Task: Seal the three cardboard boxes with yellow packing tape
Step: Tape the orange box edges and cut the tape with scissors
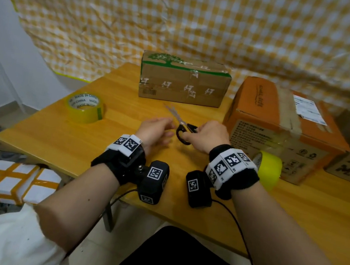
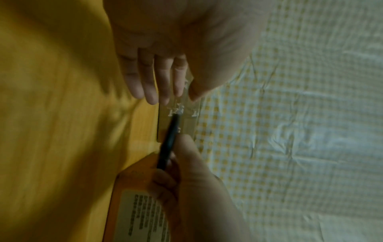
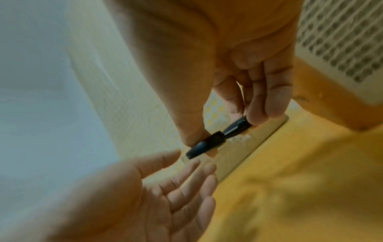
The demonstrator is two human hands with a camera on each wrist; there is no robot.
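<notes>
At frame centre our right hand (image 1: pixel 205 135) pinches the stiff scissors (image 1: pixel 180 121) by their black loops, our left hand (image 1: pixel 155 131) spread; the tape roll (image 1: pixel 85 106) at left looks light, best gripped around its rim.

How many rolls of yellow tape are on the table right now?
2. One yellow packing tape roll lies on the table's left side; the other yellow roll leans against the orange cardboard box. More may be hidden.
</notes>
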